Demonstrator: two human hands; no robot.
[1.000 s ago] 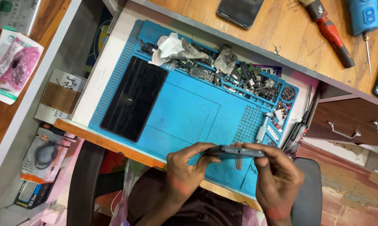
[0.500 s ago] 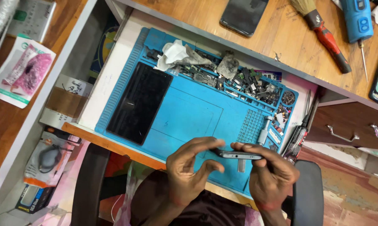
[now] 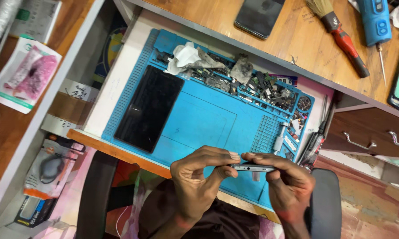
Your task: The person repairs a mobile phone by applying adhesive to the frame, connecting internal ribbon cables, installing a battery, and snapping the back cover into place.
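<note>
Head view, looking down at a repair table: both hands meet over the near edge of the blue work mat point(image 3: 199, 124), holding a thin phone point(image 3: 252, 167) edge-on between them. The left hand point(image 3: 198, 177) pinches the phone's left end, thumb and fingers closed on it; the right hand point(image 3: 284, 182) clamps the right end, fingers laid along the top edge, so each grip is narrow and shut on the device. The phone hangs just above the mat's front border, over the person's lap, not resting on anything. Progress, judged from this shot alone: work appears mid-way. A dark screen panel point(image 3: 149, 107) lies flat on the mat's left half, well apart from the hands, and the trays along the mat's far rim are packed w/ small parts point(image 3: 265, 86) and crumpled tissue point(image 3: 186, 56), suggesting dismantling is already far gone; whether the held phone is being pried open or pressed shut can't be told, since only its thin edge shows. Tools lie untouched on the upper wooden table point(image 3: 296, 44): a brush point(image 3: 336, 26) w/ red handle, a blue electric screwdriver point(image 3: 376, 22), a second phone point(image 3: 259, 15) face-down, approx. far from the hands. More screwdrivers point(image 3: 316, 137) sit beside the mat's right edge, near the right hand.
</note>
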